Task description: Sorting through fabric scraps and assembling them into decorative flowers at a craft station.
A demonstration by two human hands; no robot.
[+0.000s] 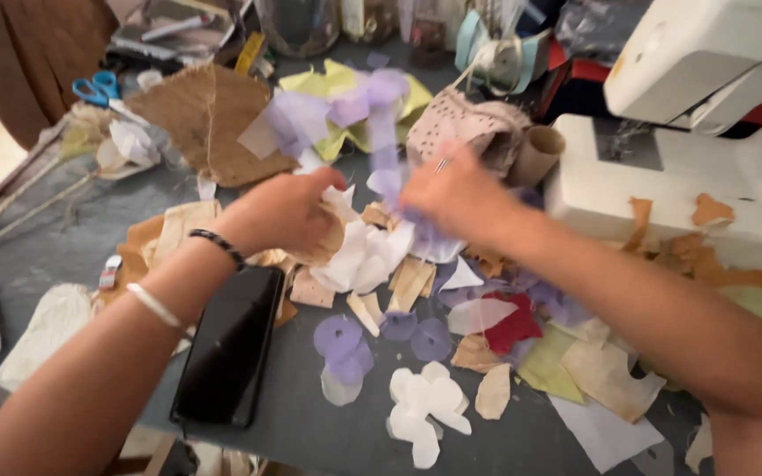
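The left hand [284, 211] and the blurred right hand [456, 194] are reaching into a heap of fabric scraps [372, 256] on the grey surface [310, 414]. A black phone [231, 344] is lying just beside the left forearm, and a white sewing machine [707, 115] is standing at the right.

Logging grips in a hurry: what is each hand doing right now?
Left hand: closed on white and tan fabric scraps.
Right hand: blurred; over the lilac scraps, grip cannot be told.

A home sewing-and-craft table — sewing machine [707, 115], scissors [97, 90], fabric scraps [372, 256].
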